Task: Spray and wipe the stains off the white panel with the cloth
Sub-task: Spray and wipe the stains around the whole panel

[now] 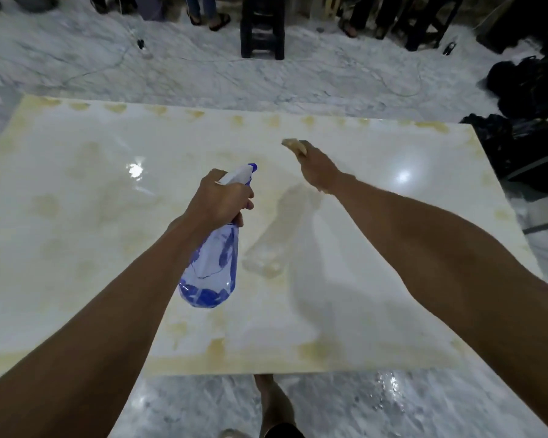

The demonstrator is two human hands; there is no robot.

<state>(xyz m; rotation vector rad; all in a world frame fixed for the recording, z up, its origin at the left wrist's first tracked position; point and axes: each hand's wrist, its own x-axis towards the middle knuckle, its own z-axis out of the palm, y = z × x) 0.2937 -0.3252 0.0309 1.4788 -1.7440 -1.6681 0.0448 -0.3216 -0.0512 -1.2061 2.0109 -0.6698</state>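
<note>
A large glossy white panel [76, 248] lies flat on the marble floor, with yellowish stains [46, 205] across its left half and along its edges. My left hand [219, 197] grips the neck of a clear blue spray bottle [212, 267] held above the panel's middle, its white nozzle pointing away from me. My right hand [317, 169] reaches further out and is shut on a stained, yellowish cloth [295, 145], down at the panel's far middle. Whether the cloth touches the surface I cannot tell.
The floor [203, 77] around the panel is grey-white marble with thin cables on it. A dark stool [262, 26] and several people's feet [219, 20] stand beyond the far edge. Black bags [525, 90] lie at the right. My own foot [272, 403] is at the near edge.
</note>
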